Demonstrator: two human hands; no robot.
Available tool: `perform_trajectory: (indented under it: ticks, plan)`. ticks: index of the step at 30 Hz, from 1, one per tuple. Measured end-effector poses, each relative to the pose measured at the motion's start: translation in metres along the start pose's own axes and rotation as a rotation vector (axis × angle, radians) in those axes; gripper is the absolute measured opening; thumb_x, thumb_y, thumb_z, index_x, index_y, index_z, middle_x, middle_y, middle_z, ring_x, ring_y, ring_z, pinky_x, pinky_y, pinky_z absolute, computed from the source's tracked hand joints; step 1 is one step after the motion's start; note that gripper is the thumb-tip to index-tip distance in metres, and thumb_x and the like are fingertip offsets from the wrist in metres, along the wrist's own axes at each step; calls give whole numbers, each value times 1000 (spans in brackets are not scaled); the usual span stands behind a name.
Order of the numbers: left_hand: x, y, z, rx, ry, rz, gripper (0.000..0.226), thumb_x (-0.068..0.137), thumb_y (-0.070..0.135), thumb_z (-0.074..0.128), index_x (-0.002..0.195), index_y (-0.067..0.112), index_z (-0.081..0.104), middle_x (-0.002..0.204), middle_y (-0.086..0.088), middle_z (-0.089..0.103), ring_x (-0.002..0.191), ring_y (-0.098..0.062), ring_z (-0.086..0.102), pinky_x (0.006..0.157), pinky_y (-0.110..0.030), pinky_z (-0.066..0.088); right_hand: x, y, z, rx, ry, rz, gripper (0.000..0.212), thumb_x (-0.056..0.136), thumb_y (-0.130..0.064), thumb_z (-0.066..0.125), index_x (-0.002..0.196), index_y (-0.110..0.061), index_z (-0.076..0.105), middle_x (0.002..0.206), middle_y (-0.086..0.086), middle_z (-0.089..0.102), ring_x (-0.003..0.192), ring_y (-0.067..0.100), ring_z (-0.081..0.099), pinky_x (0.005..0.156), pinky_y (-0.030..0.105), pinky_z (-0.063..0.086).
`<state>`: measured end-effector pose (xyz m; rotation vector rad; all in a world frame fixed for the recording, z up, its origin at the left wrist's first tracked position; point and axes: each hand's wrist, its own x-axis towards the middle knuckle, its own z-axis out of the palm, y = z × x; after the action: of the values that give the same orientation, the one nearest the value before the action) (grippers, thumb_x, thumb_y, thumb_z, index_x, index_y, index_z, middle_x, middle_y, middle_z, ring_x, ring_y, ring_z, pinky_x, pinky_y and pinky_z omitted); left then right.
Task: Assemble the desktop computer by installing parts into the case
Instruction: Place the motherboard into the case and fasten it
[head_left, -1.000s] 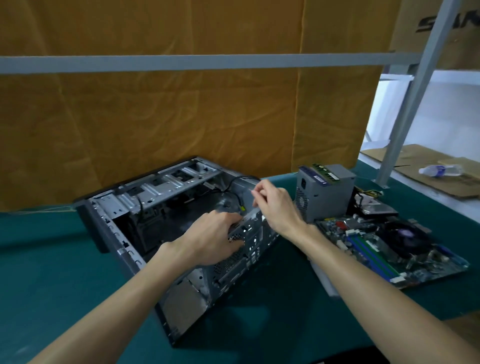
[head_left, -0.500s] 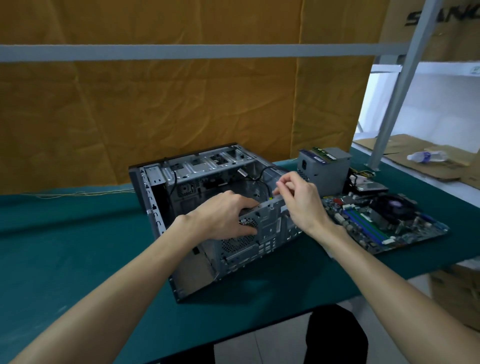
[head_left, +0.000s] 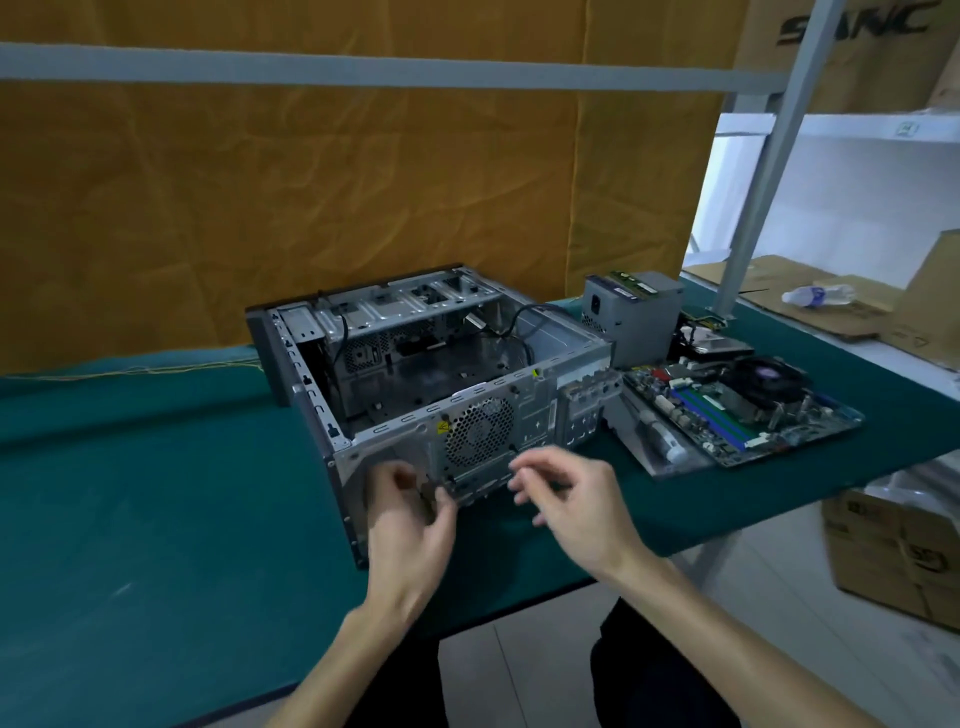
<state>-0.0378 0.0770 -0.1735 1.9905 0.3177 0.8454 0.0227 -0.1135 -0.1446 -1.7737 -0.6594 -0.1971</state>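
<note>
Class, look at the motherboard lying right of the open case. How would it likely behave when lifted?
The motherboard looks like a thin, flat board, so probably stiff but fragile. Its black fan cooler sits toward one end, so it may feel lopsided. Exposed connectors suggest holding it by the edges.

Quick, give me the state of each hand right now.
Left hand: blurred, fingers loosely curled in front of the computer case; whether it holds anything cannot be told.
Right hand: open, fingers relaxed, holding nothing.
</note>
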Motion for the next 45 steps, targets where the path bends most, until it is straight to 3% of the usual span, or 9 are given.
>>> perform_trajectory:
  ticks: [3, 6, 10, 18, 25, 29, 34, 45]
  plan:
    - [20, 0, 6, -89, -172, -132, 39, 89, 24, 68, 114, 26, 38, 110, -1, 53, 101, -16, 54, 90, -31, 41, -7, 11, 18, 38, -54, 62, 24, 93, -4, 72, 93, -27, 80, 85, -6, 67, 69, 17, 68, 51, 29, 58]
    - [30, 0, 11, -162, -393, -118, 30, 94, 33, 64, 117, 29, 45, 114, 12, 59, 101, 9, 53, 84, -10, 38, -4, 17, 26, 140, -51, 139, 29, 90, 3, 72, 89, -25, 80, 86, -3, 72, 71, 19, 74, 65, 31, 62]
    - [28, -9, 16, -253, -334, -35, 24, 95, 11, 66, 113, 27, 61, 106, 22, 71, 101, 8, 64, 84, -5, 43, 3, 24, 37, 178, -55, 190, 20, 87, -3, 76, 89, -23, 78, 81, 4, 77, 75, 22, 77, 74, 36, 64]
    - [28, -16, 13, -270, -395, 62, 52, 83, -1, 68, 124, 30, 58, 116, 19, 70, 114, 0, 64, 95, -11, 47, 16, 33, 46, 285, 26, 231, 16, 85, 6, 77, 85, -9, 75, 79, 10, 77, 76, 26, 77, 72, 30, 62]
    - [26, -15, 16, -246, -361, 35, 55, 83, 4, 74, 123, 36, 55, 116, 29, 67, 113, 9, 61, 91, -3, 42, 19, 32, 46, 298, -4, 266, 18, 85, 11, 74, 83, -6, 74, 77, 12, 76, 75, 25, 77, 72, 28, 61]
    - [25, -15, 17, -252, -348, 27, 52, 82, 7, 75, 125, 32, 57, 116, 27, 68, 111, 7, 62, 91, -5, 44, 19, 34, 48, 296, 12, 274, 20, 84, 9, 76, 89, -6, 65, 77, 10, 75, 72, 27, 76, 70, 34, 63]
    - [26, -18, 18, -256, -353, 21, 54, 83, 7, 74, 126, 32, 56, 116, 25, 69, 112, 6, 63, 94, -7, 46, 19, 35, 52, 260, 38, 259, 22, 86, 5, 75, 81, -10, 59, 73, 10, 74, 69, 27, 76, 67, 33, 62]
    - [26, -21, 18, -261, -360, 42, 49, 83, 8, 73, 124, 31, 58, 115, 24, 70, 110, 6, 64, 93, -8, 46, 18, 34, 52, 277, -17, 252, 17, 86, 10, 72, 85, -6, 76, 74, 11, 76, 67, 24, 76, 64, 27, 60]
